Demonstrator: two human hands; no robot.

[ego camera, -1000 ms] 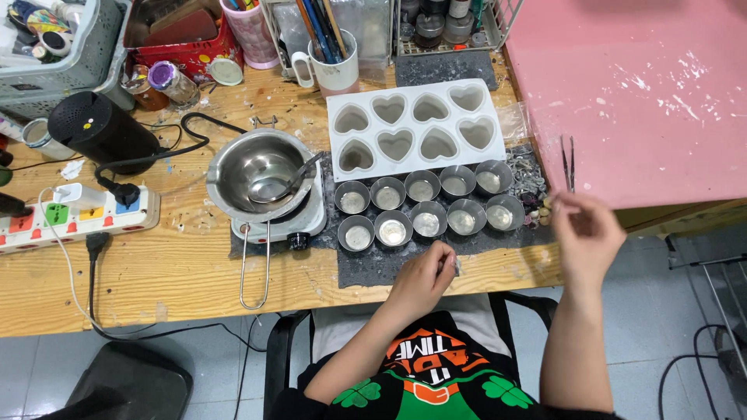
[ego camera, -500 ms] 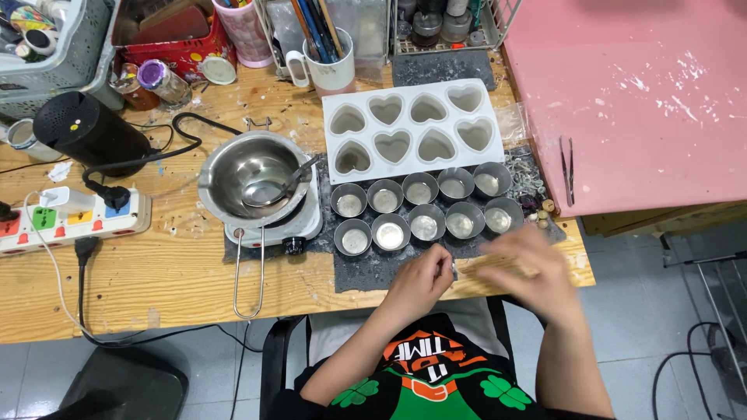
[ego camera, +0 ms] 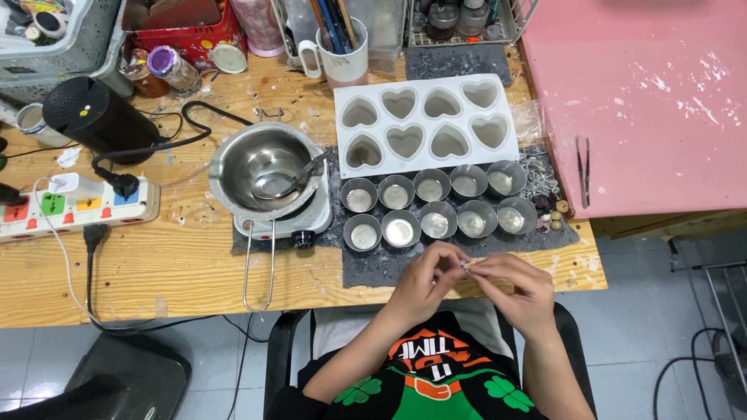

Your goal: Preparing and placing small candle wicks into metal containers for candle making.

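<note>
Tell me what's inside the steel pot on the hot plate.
Inside the steel pot rests a metal spoon, handle leaning on the rim. The bottom beneath its bowl is covered.

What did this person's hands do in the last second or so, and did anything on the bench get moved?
The right hand, which was out by the edge of the pink board a second ago, swung inward to meet the left hand. Both hands now pinch a small item between them, too small to identify. The left hand barely shifted. The round metal cups, white heart mould and steel pot stayed put.
</note>
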